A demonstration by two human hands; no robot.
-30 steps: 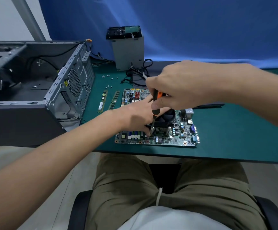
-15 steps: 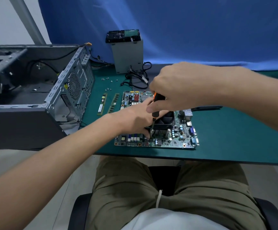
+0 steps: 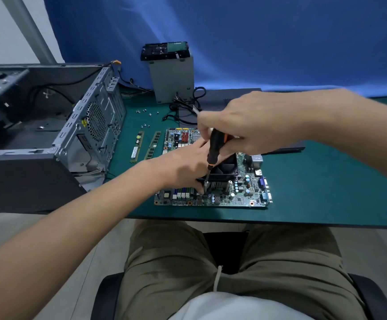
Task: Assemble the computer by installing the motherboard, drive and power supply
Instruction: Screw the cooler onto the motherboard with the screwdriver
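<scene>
Flat on the green table [image 3: 326, 181], close to its near edge: the motherboard [image 3: 234, 198], outside the case. Above it the right hand [image 3: 245, 125], fingers and thumb curled tight round the black-and-orange screwdriver [image 3: 215, 146], held nearly upright with its tip down at the 7 o'clock corner of the black cooler [image 3: 226, 169] on the board. Reaching in from 8 o'clock, the left hand [image 3: 185, 167], palm down across the board, fingers bent against the cooler's 9 o'clock side right by the screwdriver shaft; cannot tell whether clasping or only touching. Just beside the board at 9 o'clock, two memory sticks [image 3: 137, 146]. Further off at 11 o'clock, loose screws [image 3: 145, 112]. At 12 o'clock, upright, the grey power supply [image 3: 171, 79], with the drive [image 3: 164, 50] lying on top and black cables [image 3: 188, 105] at its foot. At 9 to 10 o'clock, the open computer case [image 3: 49, 135], fan grille facing the board.
</scene>
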